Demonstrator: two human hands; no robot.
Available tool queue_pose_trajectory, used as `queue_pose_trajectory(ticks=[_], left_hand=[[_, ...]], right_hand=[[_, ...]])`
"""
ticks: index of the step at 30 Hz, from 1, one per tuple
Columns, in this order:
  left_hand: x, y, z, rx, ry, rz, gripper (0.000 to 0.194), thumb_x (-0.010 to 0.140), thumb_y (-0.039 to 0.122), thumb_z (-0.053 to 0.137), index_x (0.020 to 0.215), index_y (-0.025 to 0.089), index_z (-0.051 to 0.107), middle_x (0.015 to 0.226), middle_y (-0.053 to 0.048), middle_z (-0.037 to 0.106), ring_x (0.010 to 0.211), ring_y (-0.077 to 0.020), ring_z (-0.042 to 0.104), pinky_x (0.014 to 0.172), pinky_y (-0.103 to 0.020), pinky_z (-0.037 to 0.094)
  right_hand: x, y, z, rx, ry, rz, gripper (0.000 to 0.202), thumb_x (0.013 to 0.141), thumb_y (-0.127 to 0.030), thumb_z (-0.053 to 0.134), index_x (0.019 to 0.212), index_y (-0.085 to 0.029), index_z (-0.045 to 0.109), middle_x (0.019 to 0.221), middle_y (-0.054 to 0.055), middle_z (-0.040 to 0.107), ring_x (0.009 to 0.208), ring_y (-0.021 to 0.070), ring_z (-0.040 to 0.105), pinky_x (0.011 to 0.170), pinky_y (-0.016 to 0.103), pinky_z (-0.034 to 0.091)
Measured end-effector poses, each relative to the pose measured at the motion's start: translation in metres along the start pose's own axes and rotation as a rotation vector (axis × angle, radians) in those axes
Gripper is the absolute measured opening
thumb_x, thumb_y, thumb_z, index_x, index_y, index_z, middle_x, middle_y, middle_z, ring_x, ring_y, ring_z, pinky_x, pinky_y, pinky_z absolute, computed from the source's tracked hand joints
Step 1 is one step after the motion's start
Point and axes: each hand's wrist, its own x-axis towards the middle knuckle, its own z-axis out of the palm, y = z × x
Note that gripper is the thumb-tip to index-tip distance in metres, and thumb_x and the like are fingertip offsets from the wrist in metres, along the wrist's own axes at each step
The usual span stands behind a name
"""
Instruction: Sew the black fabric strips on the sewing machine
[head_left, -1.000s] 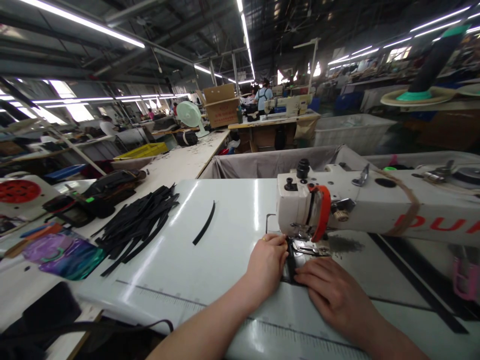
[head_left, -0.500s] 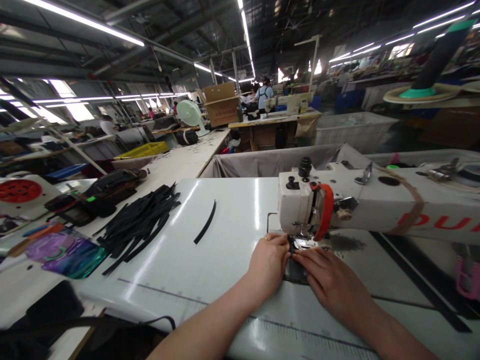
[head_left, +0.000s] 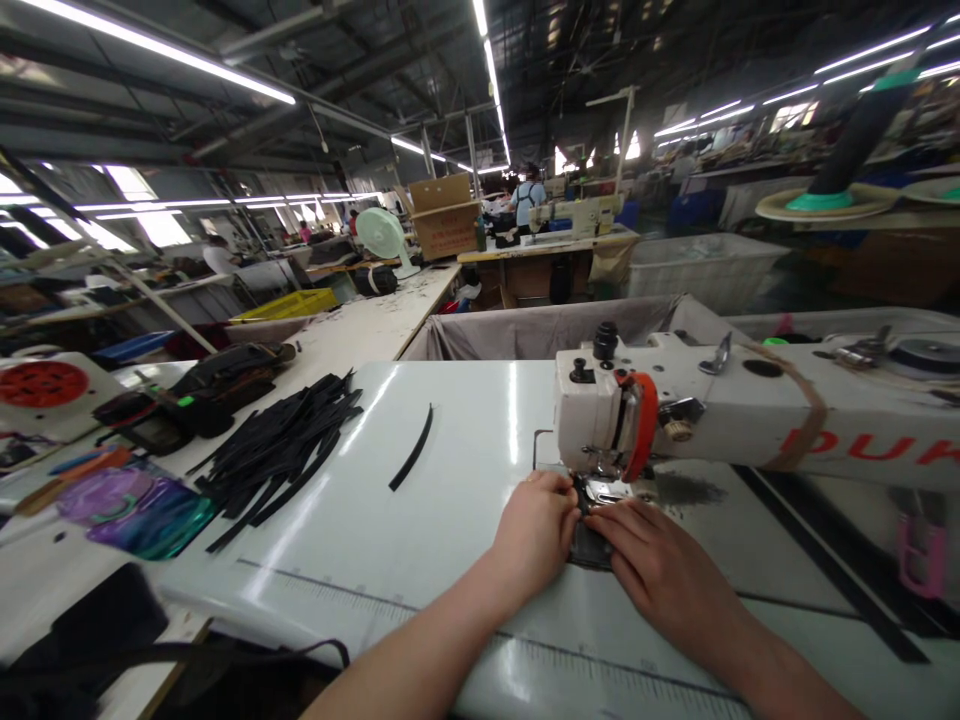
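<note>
Both hands meet under the head of a white sewing machine [head_left: 600,405] with an orange guard. My left hand [head_left: 534,525] has its fingers closed on the left edge of a small dark fabric piece [head_left: 591,550] beside the presser foot. My right hand [head_left: 649,548] presses the same piece from the right, its fingers closed together near the metal plate [head_left: 606,491]. The fingers hide most of the fabric and the needle area. A single black strip [head_left: 412,448] lies on the pale table top, left of my left hand.
A heap of black strips [head_left: 281,450] lies at the left, beside a purple and teal pouch [head_left: 135,505]. Long black strips [head_left: 825,560] and pink-handled snips [head_left: 922,555] lie at the right. Behind the table stands a cloth-lined bin [head_left: 540,328]. A person [head_left: 527,195] stands further back.
The view has shifted slightly. My hands stay at the presser foot in nearly the same pose, with the dark fabric piece still under them.
</note>
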Motion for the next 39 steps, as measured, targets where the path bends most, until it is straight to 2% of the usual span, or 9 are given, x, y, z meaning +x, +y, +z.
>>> queue_pose_trajectory(ticks=[4,7,11,13,15,18,27,32,39], left_hand=[[0.012,-0.016,0.003,0.037,0.099,-0.036,0.016,0.087,0.012,0.056,0.093,0.018,0.069,0.112,-0.007,0.064,0.11,-0.0228,0.055,0.1,-0.039,0.047],[0.016,-0.024,0.005,0.156,0.019,0.013,0.015,0.092,0.022,0.054,0.094,0.022,0.07,0.127,-0.006,0.059,0.127,-0.027,0.044,0.112,-0.051,0.034],[0.016,-0.025,-0.002,0.34,0.1,-0.109,0.016,0.093,0.03,0.055,0.099,0.026,0.07,0.13,-0.006,0.058,0.134,-0.0318,0.039,0.112,-0.064,0.023],[0.016,-0.022,-0.009,0.409,0.14,-0.195,0.018,0.094,0.029,0.055,0.095,0.022,0.071,0.12,-0.009,0.064,0.125,-0.0307,0.048,0.111,-0.06,0.027],[0.015,-0.016,-0.013,0.405,0.084,-0.237,0.023,0.093,0.029,0.055,0.087,0.017,0.072,0.102,-0.01,0.068,0.107,-0.028,0.058,0.102,-0.051,0.04],[0.006,-0.006,-0.014,0.262,-0.038,-0.147,0.025,0.093,0.029,0.055,0.08,0.017,0.073,0.091,-0.008,0.068,0.089,-0.0224,0.061,0.083,-0.038,0.05],[-0.013,-0.007,-0.012,-0.025,-0.08,0.125,0.009,0.087,0.02,0.064,0.089,0.018,0.072,0.115,-0.006,0.069,0.109,-0.0241,0.06,0.097,-0.038,0.049],[-0.012,-0.002,-0.007,-0.014,-0.07,0.117,0.01,0.087,0.015,0.061,0.081,0.017,0.069,0.106,-0.006,0.072,0.107,-0.0223,0.061,0.098,-0.036,0.05],[-0.013,0.004,-0.003,0.042,-0.054,0.101,0.015,0.091,0.016,0.054,0.09,0.016,0.069,0.112,-0.007,0.07,0.11,-0.0232,0.061,0.1,-0.038,0.05]], right_hand=[[-0.001,-0.001,-0.001,0.039,-0.015,0.03,0.025,0.086,-0.007,0.044,0.101,-0.018,0.06,0.099,0.007,0.067,0.091,0.0228,0.062,0.083,0.04,0.052],[-0.001,-0.002,-0.002,0.07,-0.031,0.049,0.023,0.087,-0.007,0.043,0.097,-0.02,0.06,0.096,0.006,0.066,0.089,0.022,0.062,0.081,0.038,0.052],[0.0,-0.003,-0.002,0.077,-0.025,0.048,0.024,0.088,-0.008,0.042,0.098,-0.02,0.06,0.096,0.006,0.066,0.09,0.0216,0.062,0.081,0.037,0.053],[-0.001,-0.003,-0.002,0.068,-0.019,0.043,0.025,0.088,-0.008,0.042,0.1,-0.019,0.061,0.097,0.007,0.066,0.091,0.0216,0.062,0.081,0.037,0.053],[-0.002,-0.001,-0.001,0.048,-0.013,0.03,0.028,0.088,-0.009,0.043,0.108,-0.018,0.061,0.103,0.008,0.067,0.095,0.0224,0.062,0.084,0.039,0.053],[-0.004,0.001,0.001,0.035,-0.024,0.009,0.036,0.088,-0.009,0.046,0.12,-0.018,0.059,0.112,0.009,0.066,0.101,0.0229,0.061,0.088,0.041,0.053],[-0.006,0.005,0.002,0.138,-0.012,0.025,0.028,0.091,-0.013,0.049,0.113,-0.02,0.065,0.107,0.008,0.068,0.099,0.0205,0.062,0.087,0.039,0.054],[-0.007,0.005,0.002,0.133,-0.001,0.053,0.026,0.091,-0.014,0.051,0.111,-0.02,0.066,0.107,0.008,0.068,0.099,0.0202,0.063,0.088,0.038,0.054],[-0.006,0.002,0.0,0.117,0.016,0.047,0.026,0.091,-0.013,0.049,0.111,-0.019,0.065,0.105,0.008,0.069,0.098,0.0196,0.063,0.087,0.036,0.055]])
